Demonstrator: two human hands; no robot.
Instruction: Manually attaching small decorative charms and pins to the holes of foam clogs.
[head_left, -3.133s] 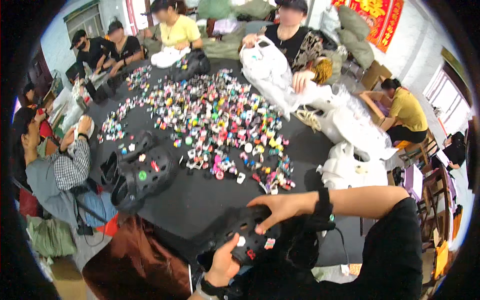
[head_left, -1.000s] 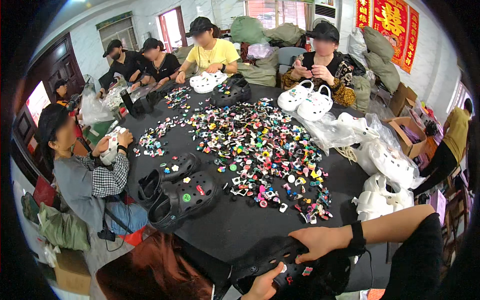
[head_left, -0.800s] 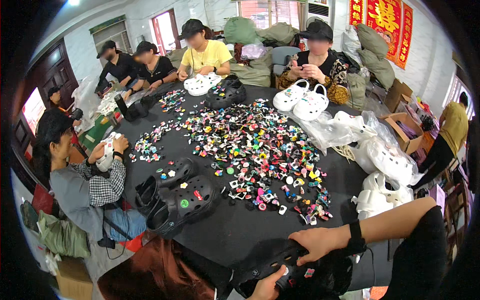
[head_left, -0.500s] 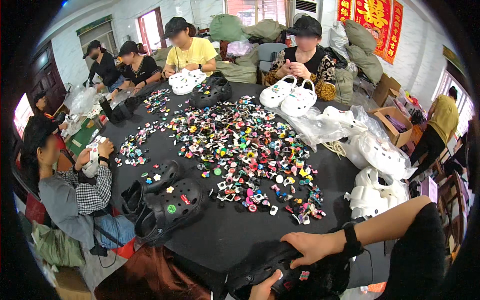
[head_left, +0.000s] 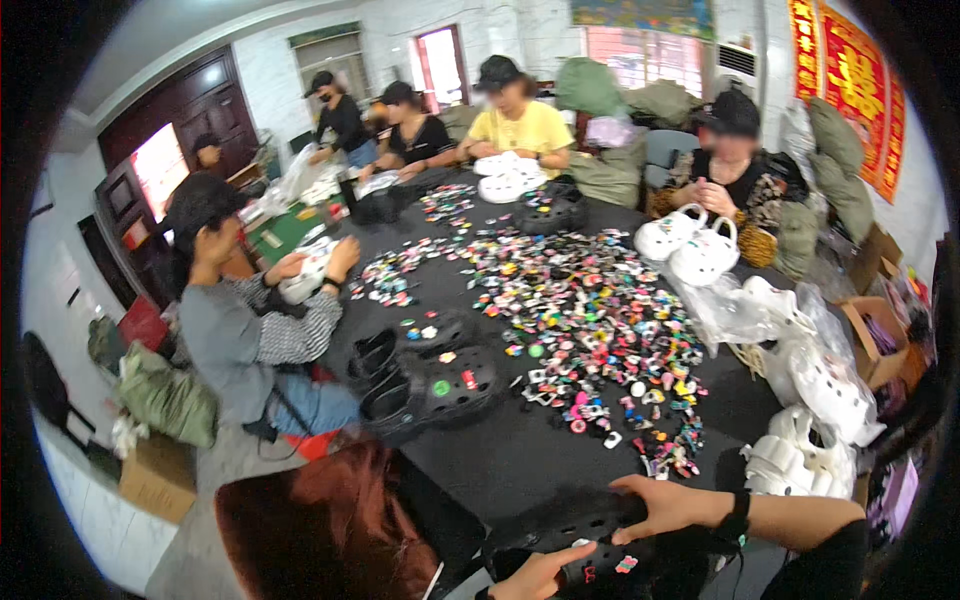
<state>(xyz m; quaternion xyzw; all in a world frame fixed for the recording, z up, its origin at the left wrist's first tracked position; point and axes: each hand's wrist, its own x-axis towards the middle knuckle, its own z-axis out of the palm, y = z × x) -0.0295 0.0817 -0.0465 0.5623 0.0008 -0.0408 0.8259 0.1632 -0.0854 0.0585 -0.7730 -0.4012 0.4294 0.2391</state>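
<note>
A black clog (head_left: 530, 535) with round holes is held between my two hands at the table's near edge. My right hand (head_left: 668, 508) is wrapped around one end of it, thumb and fingers on opposite sides. The thumb of my left hand (head_left: 543, 574) presses on the clog's upper beside a small pale piece; the rest of that hand is partly cut off by the lower edge. A colourful shoe charm (head_left: 626, 565) and a small red charm (head_left: 589, 574) sit on the upper. Ahead lies a wide heap of loose charms (head_left: 590, 330).
A pair of black clogs (head_left: 455, 385) with charms stands left of the heap. White clogs (head_left: 800, 455) and plastic bags (head_left: 735, 315) line the right side. A brown cloth-covered chair back (head_left: 300, 530) is at near left. A co-worker (head_left: 235, 310) holds a white clog; others sit across the black table.
The view has swung left, so the table and people appear farther right. My hands remain on the black clog, with the left thumb still pressing its upper.
</note>
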